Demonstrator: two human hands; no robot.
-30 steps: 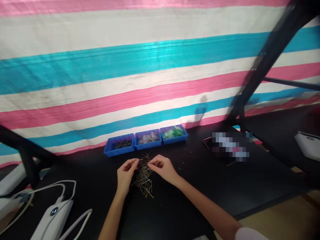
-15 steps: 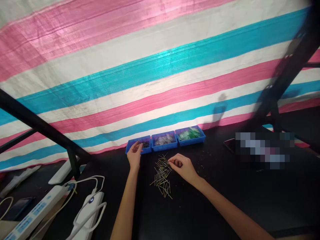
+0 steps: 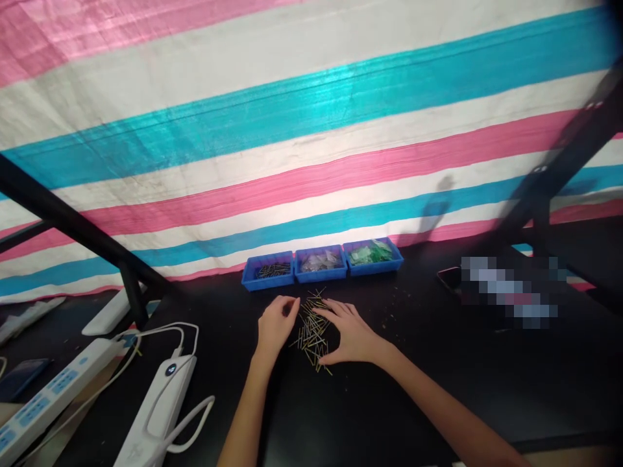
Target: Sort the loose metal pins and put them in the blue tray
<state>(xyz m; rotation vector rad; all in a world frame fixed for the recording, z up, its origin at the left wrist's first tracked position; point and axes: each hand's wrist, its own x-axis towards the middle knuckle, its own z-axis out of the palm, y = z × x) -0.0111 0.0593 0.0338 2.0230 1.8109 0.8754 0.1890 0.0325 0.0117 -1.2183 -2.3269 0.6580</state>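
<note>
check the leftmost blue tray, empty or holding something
Holding something: the leftmost blue tray has a thin layer of dark pins on its floor.

1. Setting: a small, makeshift assembly workshop, seen at 1 bench station.
2. The black worktable (image 3: 438, 389) carries 3 blue parts bins (image 3: 321, 279) in a row, each holding a different small part.
3. A loose pile of thin metal pins (image 3: 311, 327) lies just before the bins.
4. A striped plastic tarp (image 3: 292, 130) serves as the back wall, with a black metal frame (image 3: 73, 227) in front of it.
5. 2 white power strips (image 3: 53, 395) lie at the left.
</note>
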